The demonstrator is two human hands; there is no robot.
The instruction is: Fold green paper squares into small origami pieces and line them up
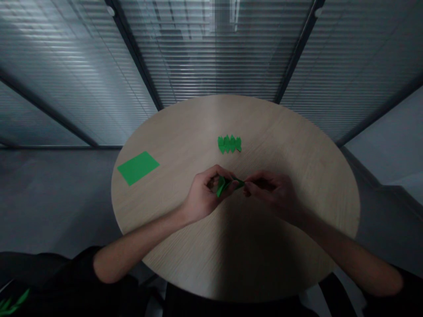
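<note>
Between my two hands is a small piece of folded green paper [221, 185], held above the middle of the round table. My left hand [206, 191] pinches it between thumb and fingers, with a folded flap showing on the left. The fingertips of my right hand [272, 189] are closed on the paper's narrow right end. Fingers cover much of the paper, so its full shape is hidden. Just beyond my hands, a zigzag-edged group of folded green paper pieces [229, 144] lies on the table.
A flat green paper sheet [139, 168] lies near the left edge of the round wooden table [185, 127]. Glass walls with horizontal blinds [214, 66] and dark frames stand behind the table. My right arm and hand cast a shadow toward the near edge.
</note>
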